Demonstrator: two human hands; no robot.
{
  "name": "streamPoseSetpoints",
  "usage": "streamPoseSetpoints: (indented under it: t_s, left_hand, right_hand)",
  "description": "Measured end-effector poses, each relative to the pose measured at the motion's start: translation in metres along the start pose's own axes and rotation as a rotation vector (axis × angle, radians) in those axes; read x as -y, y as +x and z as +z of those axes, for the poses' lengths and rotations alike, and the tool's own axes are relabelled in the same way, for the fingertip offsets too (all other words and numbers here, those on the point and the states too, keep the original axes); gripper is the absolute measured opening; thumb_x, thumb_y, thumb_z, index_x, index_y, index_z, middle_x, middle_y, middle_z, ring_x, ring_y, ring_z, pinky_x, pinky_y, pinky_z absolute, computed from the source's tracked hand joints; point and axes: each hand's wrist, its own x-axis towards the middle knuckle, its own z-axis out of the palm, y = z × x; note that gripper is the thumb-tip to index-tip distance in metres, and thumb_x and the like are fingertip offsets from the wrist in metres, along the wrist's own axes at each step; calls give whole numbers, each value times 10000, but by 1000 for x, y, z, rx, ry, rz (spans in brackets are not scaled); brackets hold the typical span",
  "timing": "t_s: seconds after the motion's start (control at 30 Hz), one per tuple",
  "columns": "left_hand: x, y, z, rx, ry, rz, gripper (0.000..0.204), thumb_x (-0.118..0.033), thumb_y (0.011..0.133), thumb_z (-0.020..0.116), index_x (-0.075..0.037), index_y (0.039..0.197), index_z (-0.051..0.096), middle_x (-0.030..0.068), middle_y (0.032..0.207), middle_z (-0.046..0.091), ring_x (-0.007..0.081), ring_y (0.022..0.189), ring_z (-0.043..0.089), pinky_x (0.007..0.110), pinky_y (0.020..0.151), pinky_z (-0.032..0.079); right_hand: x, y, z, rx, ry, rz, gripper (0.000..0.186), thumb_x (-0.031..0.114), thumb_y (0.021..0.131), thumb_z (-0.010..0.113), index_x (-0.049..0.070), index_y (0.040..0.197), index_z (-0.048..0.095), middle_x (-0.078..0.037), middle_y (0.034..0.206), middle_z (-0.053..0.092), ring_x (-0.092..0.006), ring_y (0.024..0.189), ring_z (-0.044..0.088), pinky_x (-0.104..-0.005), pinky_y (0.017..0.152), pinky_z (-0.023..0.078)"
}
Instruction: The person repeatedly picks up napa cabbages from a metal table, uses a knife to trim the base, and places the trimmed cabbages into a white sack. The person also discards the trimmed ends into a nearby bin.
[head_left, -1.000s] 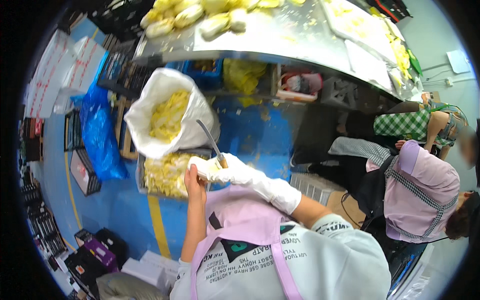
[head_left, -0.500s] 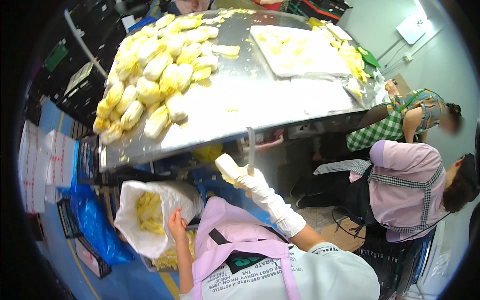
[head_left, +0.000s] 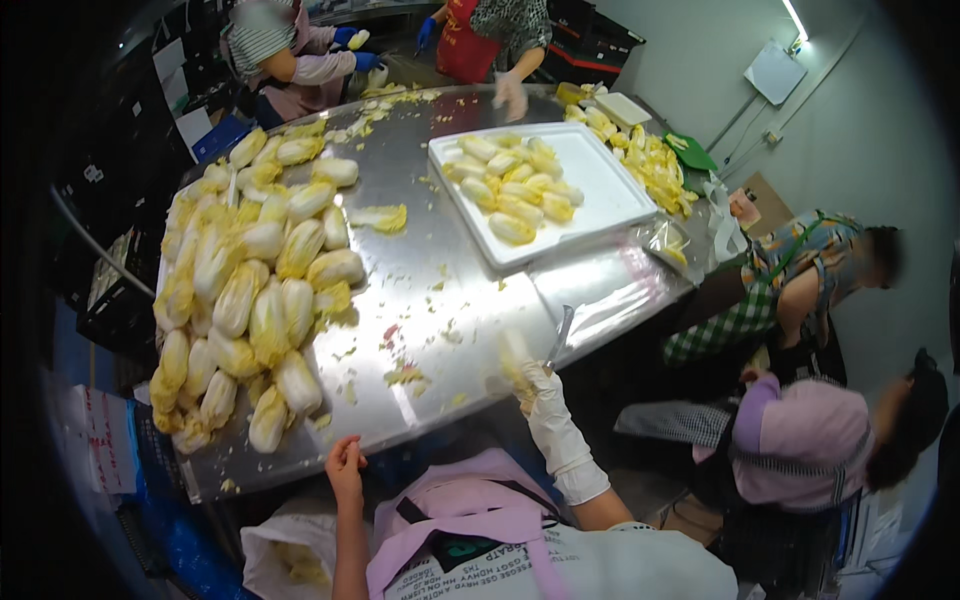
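My right hand [head_left: 538, 378], in a white glove, grips a knife [head_left: 565, 332] with its blade pointing up. A pale napa cabbage [head_left: 514, 352], smeared by motion, is also held against its fingers, above the near table edge. My left hand [head_left: 346, 462] is bare, raised by the table's near edge with its fingers loosely curled; nothing shows in it. Left of centre lies a big heap of napa cabbages [head_left: 240, 300]. A white tray [head_left: 600, 225] of small trimmed cabbages stands at the right on the metal table [head_left: 450, 310].
Leaf scraps [head_left: 405, 376] litter the table. Below its near edge stands a white sack [head_left: 270, 550] with leaves inside. Two people work at the far side, one with an outstretched gloved hand [head_left: 510, 98]. Two more are close on my right, one in a pink top [head_left: 800, 430].
The view has tilted up, bringing the far workers in. My right hand has carried the cabbage and knife up to the table edge. My left hand has moved from the sack opening toward the table.
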Motion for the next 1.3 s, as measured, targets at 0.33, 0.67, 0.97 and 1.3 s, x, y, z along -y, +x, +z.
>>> streamPoseSetpoints:
  t_s: [0.33,0.67,0.97,1.3]
  left_hand:
    - [-3,38,127,-197,-121,-104,154,-144,887,535,-28,971,592,-20,657,503,58,537,472,190,502,393]
    - [4,32,141,-228,-113,-177,175,-148,870,564,-24,990,595,-2,645,540,64,559,493,200,513,408]
    - [-41,31,172,228,76,-44,198,-148,882,543,11,997,575,53,791,612,122,694,566,251,649,455]
    - [-69,-39,81,0,975,714,241,-185,816,599,-30,633,573,127,553,535,306,517,539,397,497,413]
  right_hand:
    - [305,284,-42,-1,-9,-628,406,437,888,496,35,920,542,-20,693,499,-109,627,459,-215,691,430]
    - [119,274,60,414,-370,-63,333,362,833,591,39,862,518,-53,682,572,-53,426,415,-201,358,316]
    - [18,94,170,1025,-310,474,343,388,867,547,46,869,525,-53,686,589,-73,402,402,-208,358,301]
    - [-57,-26,242,1061,-289,496,269,358,875,539,90,876,519,-13,715,567,-65,519,435,-206,432,314]
